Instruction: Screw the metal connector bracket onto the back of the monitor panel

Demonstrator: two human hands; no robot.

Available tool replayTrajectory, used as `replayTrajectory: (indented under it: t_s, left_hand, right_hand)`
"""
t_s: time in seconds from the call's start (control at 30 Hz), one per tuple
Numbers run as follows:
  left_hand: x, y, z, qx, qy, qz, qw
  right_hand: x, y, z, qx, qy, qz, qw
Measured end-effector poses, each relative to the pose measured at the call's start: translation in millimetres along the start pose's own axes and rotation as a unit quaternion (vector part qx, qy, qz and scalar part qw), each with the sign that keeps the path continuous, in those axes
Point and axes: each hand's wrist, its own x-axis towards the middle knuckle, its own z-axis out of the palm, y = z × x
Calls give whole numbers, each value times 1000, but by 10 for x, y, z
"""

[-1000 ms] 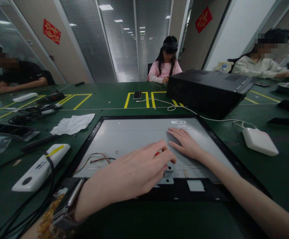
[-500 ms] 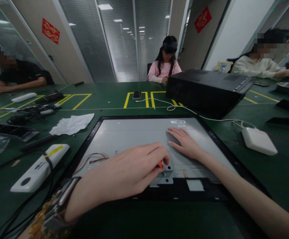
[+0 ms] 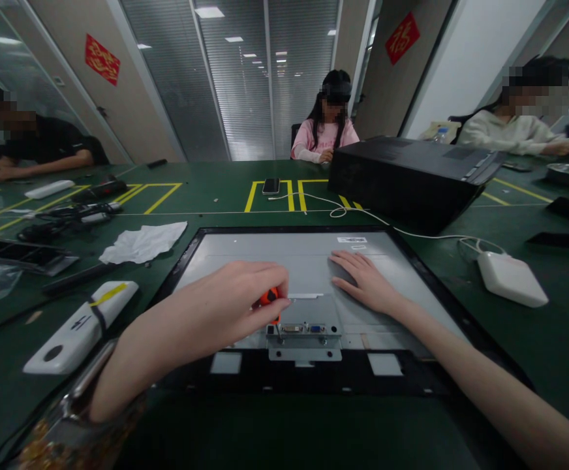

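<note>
My left hand (image 3: 235,300) is closed around the orange and black handle of a screwdriver (image 3: 271,297). Its shaft points down at the left end of a metal bracket (image 3: 304,354) with video ports, fixed to the back of a monitor panel (image 3: 260,245). Whether the tip sits in a screw is too small to tell. Fingers stretched out, my right hand (image 3: 363,281) lies flat on the grey metal back, right of the bracket. The panel lies face down inside a black frame (image 3: 426,274).
Left of the panel are a white HP-marked part (image 3: 79,326), crumpled white tissue (image 3: 143,243) and tangled black cables (image 3: 69,215). Behind it stands a large black case (image 3: 406,179) and a phone (image 3: 271,186). A white adapter (image 3: 512,277) lies at right. Three people sit around the table.
My left hand has moved left with the screwdriver, from the bracket's right end to its left end, uncovering the ports. My right hand stays in place.
</note>
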Motion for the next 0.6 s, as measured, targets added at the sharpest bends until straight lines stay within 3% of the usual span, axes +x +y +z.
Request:
replayTrajectory:
  t_s: [0.33, 0.5, 0.6]
  left_hand:
    - [61, -5, 81, 3, -23, -11, 1000]
    - [37, 30, 94, -40, -33, 0, 999]
    - [-14, 85, 66, -83, -66, 9, 994]
  right_hand:
    - [5, 1, 1, 3, 1, -1, 1000]
    - [4, 5, 6, 1, 1, -1, 1000]
    - [7, 14, 17, -2, -1, -1, 1000]
